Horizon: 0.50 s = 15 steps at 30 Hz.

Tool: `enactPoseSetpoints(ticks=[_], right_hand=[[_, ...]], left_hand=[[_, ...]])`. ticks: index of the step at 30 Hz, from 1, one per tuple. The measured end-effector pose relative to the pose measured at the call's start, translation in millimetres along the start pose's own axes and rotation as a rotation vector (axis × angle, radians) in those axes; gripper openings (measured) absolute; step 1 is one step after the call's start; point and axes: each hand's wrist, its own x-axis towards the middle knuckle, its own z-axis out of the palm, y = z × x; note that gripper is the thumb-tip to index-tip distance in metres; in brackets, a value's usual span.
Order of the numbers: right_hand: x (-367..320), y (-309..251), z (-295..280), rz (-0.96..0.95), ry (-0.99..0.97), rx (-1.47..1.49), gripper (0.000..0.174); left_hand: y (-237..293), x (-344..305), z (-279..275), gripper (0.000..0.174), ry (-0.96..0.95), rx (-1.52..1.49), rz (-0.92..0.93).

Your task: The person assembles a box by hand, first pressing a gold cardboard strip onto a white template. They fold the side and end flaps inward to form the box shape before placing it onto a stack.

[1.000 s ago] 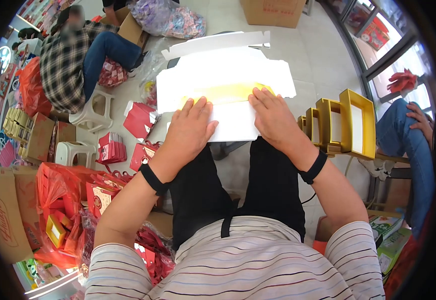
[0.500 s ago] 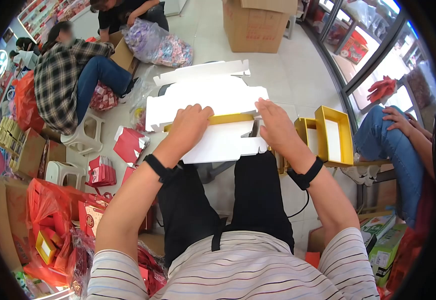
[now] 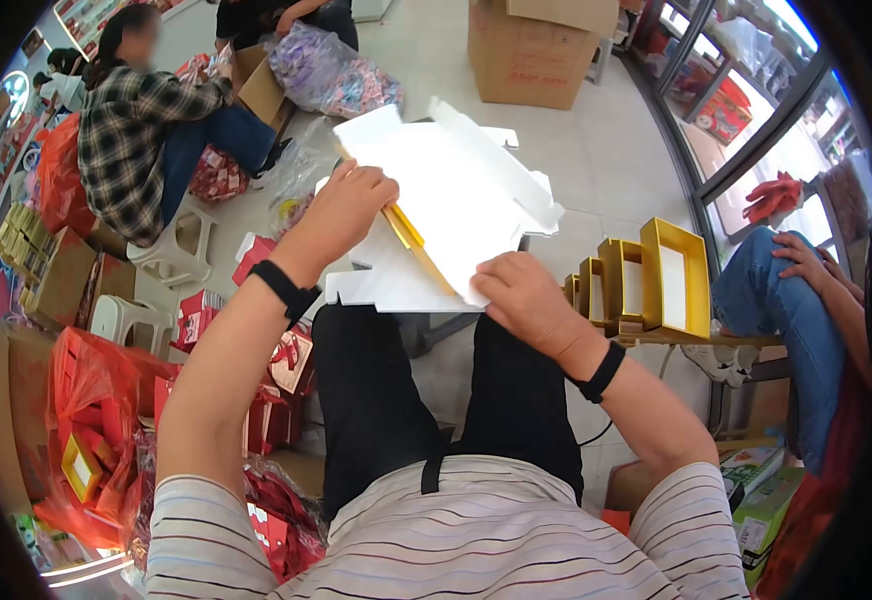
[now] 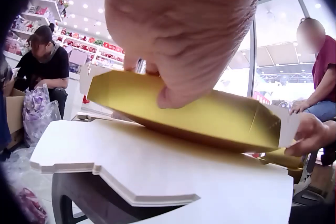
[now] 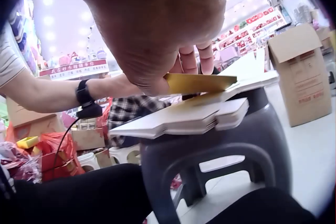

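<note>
A die-cut cardboard sheet (image 3: 456,185), white inside and gold outside, is raised at a slant between both hands. My left hand (image 3: 358,198) grips its folded edge on the left; in the left wrist view the thumb presses the gold flap (image 4: 210,119) and the other fingers go behind it. My right hand (image 3: 521,300) pinches the near corner of the same sheet. Underneath, a stack of white cut sheets (image 4: 142,155) lies on a dark grey plastic stool (image 5: 210,148), between the person's knees.
Gold boxes (image 3: 701,280) stand in a row on a bench at the right, beside a seated person. Red bags (image 3: 76,400) and a white stool (image 3: 131,322) are at the left. A cardboard carton (image 3: 531,65) stands on the floor ahead.
Both hands lay flat on the sheet a second ago, then took its gold folded edge. Now the sheet is lifted and turned aslant, left hand farther away, right hand nearer the body.
</note>
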Motion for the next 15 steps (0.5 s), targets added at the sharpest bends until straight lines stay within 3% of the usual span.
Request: enactPoseSetpoints(ticks=[4, 5, 6, 8, 11, 15], right_hand=[[15, -23, 15, 0.027, -0.056, 0.048, 0.041], [18, -22, 21, 0.014, -0.025, 0.033, 0.039], [19, -22, 24, 0.021, -0.029, 0.028, 0.039], [20, -18, 27, 0.034, -0.033, 0.01, 0.039], [21, -17, 27, 0.021, -0.021, 0.006, 0.039], [21, -19, 26, 0.032, -0.012, 0.019, 0.038]], left_hand=[[30, 17, 1, 0.021, -0.253, -0.327, -0.092], [41, 8, 21, 0.026, -0.122, -0.311, -0.038], [55, 5, 18, 0.022, -0.158, -0.2, 0.036], [75, 2, -3, 0.019, -0.448, 0.042, 0.051], [74, -20, -15, 0.018, -0.288, 0.078, 0.096], [88, -49, -32, 0.032, -0.335, -0.023, -0.158]])
